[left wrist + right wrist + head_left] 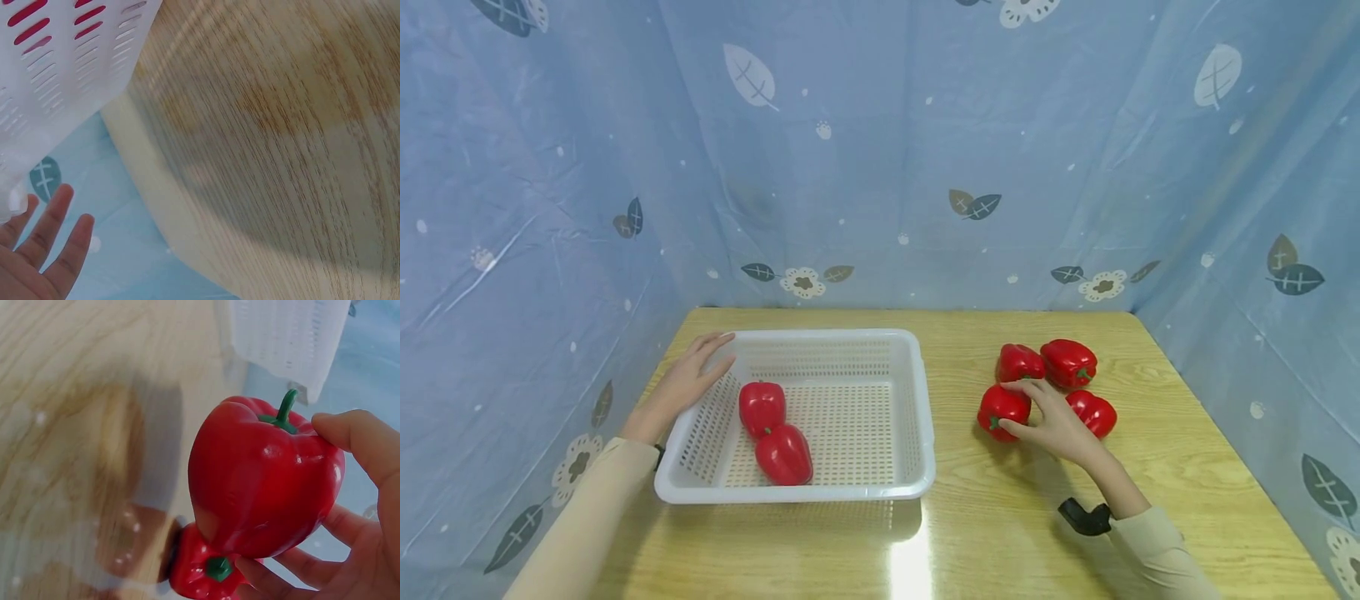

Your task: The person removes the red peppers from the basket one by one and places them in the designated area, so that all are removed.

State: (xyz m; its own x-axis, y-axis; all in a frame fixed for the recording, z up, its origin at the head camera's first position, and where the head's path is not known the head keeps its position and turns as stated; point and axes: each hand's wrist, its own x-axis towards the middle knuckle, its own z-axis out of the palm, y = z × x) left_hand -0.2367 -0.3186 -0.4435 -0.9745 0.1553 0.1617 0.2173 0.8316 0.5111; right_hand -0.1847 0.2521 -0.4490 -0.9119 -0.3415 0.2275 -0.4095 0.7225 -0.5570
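Observation:
My right hand point(1060, 427) grips a red bell pepper point(997, 410) between thumb and fingers, right of the basket. Seen from the right wrist, this bell pepper point(262, 481) has its green stem upward, with the thumb near the stem and the fingers round the lower side. My left hand point(687, 377) lies at the left rim of a white plastic basket point(797, 495), its fingers extended and spread. In the left wrist view the left fingers point(53, 228) reach past the basket's corner. Two red bell peppers, one behind point(762, 408) and one in front point(786, 456), lie inside the basket's left half.
Three more red bell peppers sit close by the right hand: one behind it point(1019, 362), one at the back right point(1068, 362) and one partly hidden beside the wrist point(1093, 414). A patterned blue curtain point(880, 167) encloses the wooden table point(985, 542) at the back and sides.

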